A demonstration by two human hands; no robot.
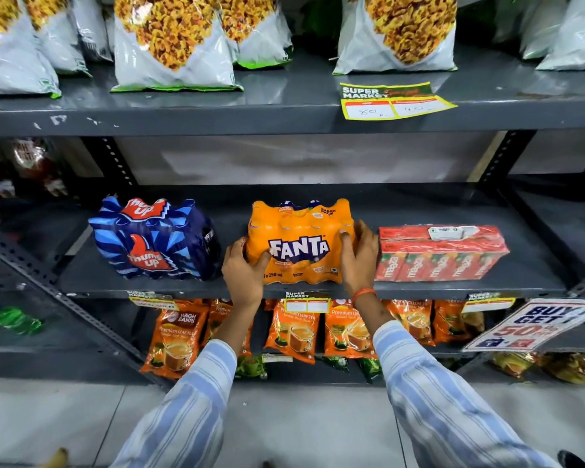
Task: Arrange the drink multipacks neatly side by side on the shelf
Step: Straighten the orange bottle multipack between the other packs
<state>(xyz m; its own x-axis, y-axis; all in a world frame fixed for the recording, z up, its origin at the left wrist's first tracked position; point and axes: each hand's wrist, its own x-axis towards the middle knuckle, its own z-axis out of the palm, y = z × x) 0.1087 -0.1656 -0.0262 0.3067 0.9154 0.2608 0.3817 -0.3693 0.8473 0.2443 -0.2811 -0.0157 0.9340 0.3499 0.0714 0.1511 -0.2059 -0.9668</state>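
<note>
Squarely between 2 hands sits the Fanta multipack; left hand and right hand seemingly grip it.

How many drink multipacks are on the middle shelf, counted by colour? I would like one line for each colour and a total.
Blue multipack: 1
Orange multipack, held between the left hand and the right hand: 1
Red multipack: 1
Total: 3

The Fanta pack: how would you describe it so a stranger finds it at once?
Look at the middle shelf, under the snack bags. Three multipacks stand there; the Fanta pack is the centre one, held by both hands. It alone is orange, between the blue pack and the red pack.
</note>
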